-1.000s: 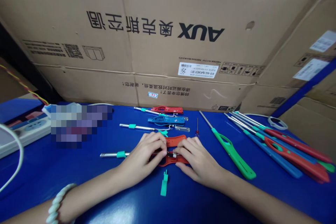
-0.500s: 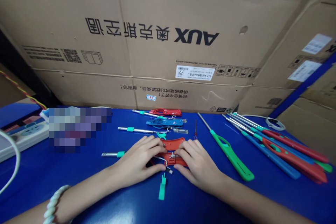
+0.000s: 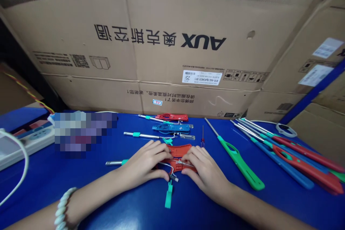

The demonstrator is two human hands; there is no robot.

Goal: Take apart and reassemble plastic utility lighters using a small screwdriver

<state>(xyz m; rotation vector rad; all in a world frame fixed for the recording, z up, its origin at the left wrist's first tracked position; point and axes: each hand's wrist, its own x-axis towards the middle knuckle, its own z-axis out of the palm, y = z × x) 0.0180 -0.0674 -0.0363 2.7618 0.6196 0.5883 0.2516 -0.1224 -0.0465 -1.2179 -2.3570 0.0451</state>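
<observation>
An opened red lighter shell point(image 3: 181, 150) lies on the blue table point(image 3: 107, 201), with white and red wires spilling from it. My left hand point(image 3: 145, 163) rests curled over its left end, fingers pressing on it. My right hand point(image 3: 203, 170) pinches a small part at the shell's middle. The lighter's metal tube with a teal collar point(image 3: 117, 162) sticks out to the left. A loose teal trigger piece point(image 3: 169, 194) lies just in front of my hands.
Other opened red and blue lighter shells point(image 3: 171, 128) lie behind. A green lighter point(image 3: 237, 160) and several red and blue lighters point(image 3: 291, 149) lie right. A small screwdriver point(image 3: 202, 137), a power strip point(image 3: 24, 140) at left and big cardboard boxes point(image 3: 167, 43) behind.
Between the earlier frames and now the wires came out of the red shell toward me. My hands stayed on the shell, shifting only slightly.
</observation>
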